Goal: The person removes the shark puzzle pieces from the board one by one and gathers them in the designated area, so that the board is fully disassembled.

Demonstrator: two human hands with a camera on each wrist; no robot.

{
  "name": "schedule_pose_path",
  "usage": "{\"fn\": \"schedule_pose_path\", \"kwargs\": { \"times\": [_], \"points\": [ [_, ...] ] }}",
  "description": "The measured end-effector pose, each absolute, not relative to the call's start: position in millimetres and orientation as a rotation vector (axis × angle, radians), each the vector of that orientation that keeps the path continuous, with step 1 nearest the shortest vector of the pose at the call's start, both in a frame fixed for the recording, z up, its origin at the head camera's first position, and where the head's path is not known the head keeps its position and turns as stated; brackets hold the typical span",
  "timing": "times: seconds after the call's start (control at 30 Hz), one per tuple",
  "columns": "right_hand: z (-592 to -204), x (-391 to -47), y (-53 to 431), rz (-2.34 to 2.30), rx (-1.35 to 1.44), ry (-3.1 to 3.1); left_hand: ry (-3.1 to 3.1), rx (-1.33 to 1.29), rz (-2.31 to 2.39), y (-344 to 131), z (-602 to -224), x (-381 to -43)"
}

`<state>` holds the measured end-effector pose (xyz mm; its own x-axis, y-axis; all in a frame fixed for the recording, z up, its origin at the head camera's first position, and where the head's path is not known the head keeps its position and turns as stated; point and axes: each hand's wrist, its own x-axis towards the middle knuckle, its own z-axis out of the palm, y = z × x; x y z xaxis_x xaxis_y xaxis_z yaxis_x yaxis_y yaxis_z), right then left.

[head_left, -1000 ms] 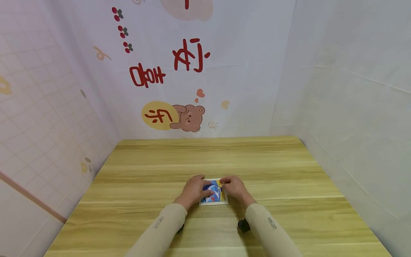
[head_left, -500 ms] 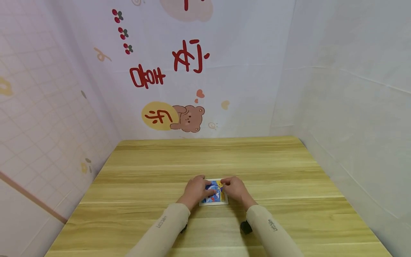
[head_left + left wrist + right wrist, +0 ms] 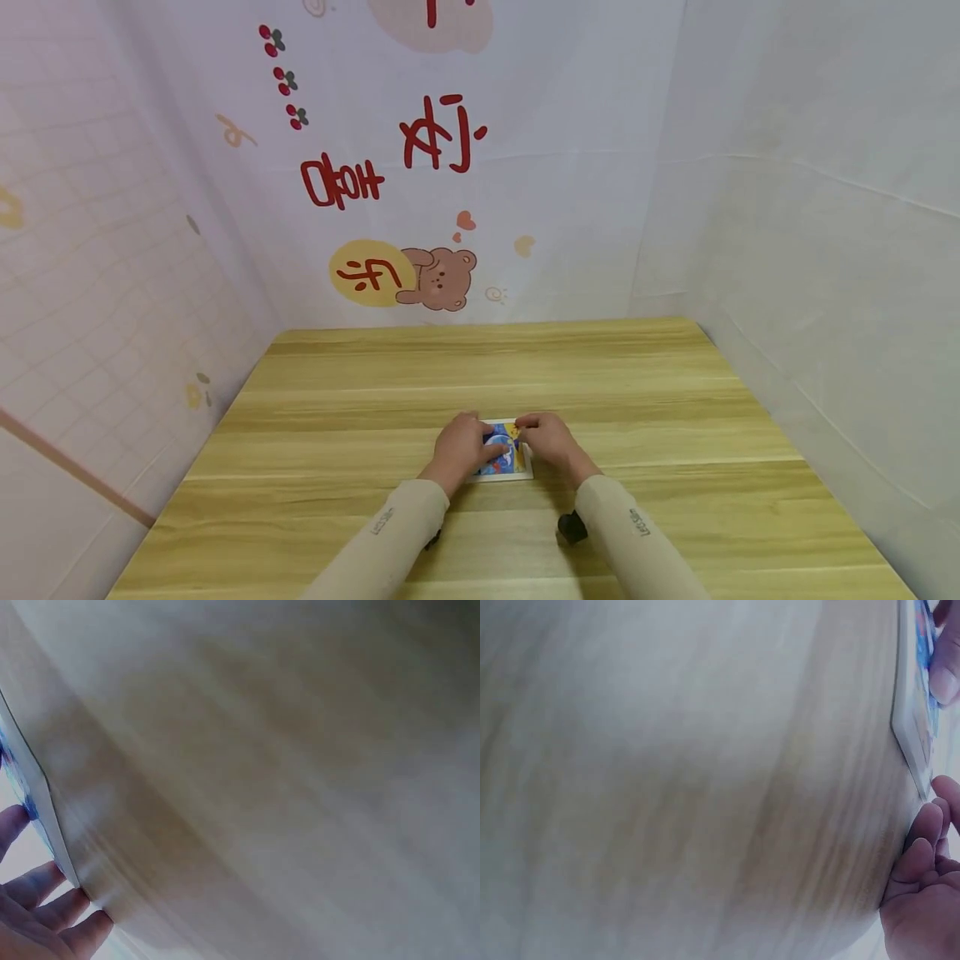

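A small flat picture board [image 3: 502, 454] lies on the table, printed in blue and yellow inside a white border. From its left side my left hand [image 3: 460, 450] reaches over it, two digits spread and pressing on the picture. In the left wrist view, other fingertips [image 3: 71, 900] stand along the white edge and the table. My right hand [image 3: 550, 437] is at the board's upper right corner, thumb and forefinger tips together over the picture there. The right wrist view shows its other fingers [image 3: 924, 825] curled at the corner; I cannot tell whether anything is pinched between its tips.
The wood-grain table [image 3: 360, 375] extends around the board on all sides. A printed white cloth [image 3: 585, 208] hangs behind it, and pale walls enclose both sides. Below each sleeve a dark wrist device [image 3: 572, 527] shows.
My left hand has slid slightly right, covering more of the picture's left part. My right hand stays at the upper right corner, and the board has hardly moved.
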<state>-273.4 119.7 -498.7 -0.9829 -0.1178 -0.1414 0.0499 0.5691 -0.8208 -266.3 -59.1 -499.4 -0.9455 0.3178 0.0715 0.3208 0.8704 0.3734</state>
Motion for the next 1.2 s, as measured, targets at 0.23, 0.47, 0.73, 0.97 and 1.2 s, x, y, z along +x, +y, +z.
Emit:
{"fn": "schedule_pose_path", "kwargs": {
  "times": [0.23, 0.47, 0.73, 0.97, 1.2],
  "points": [
    [-500, -273, 120, -1.447, -0.041, 2.542, -3.056, -0.573, -0.605, -66, -501, -265],
    [-502, -268, 116, -1.440, -0.097, 2.545, -3.078, -0.585, -0.615, -70, -502, -263],
    [-501, -267, 116, -1.345, -0.071, 2.658, -3.088, -0.591, -0.605, -72, -502, -262],
    [-500, -264, 114, -1.246, -0.130, 2.719, -3.088, -0.587, -0.584, -72, -503, -262],
    [-500, -263, 113, -1.193, -0.165, 2.755, -3.076, -0.594, -0.586, -74, -504, -262]
  ]
}}
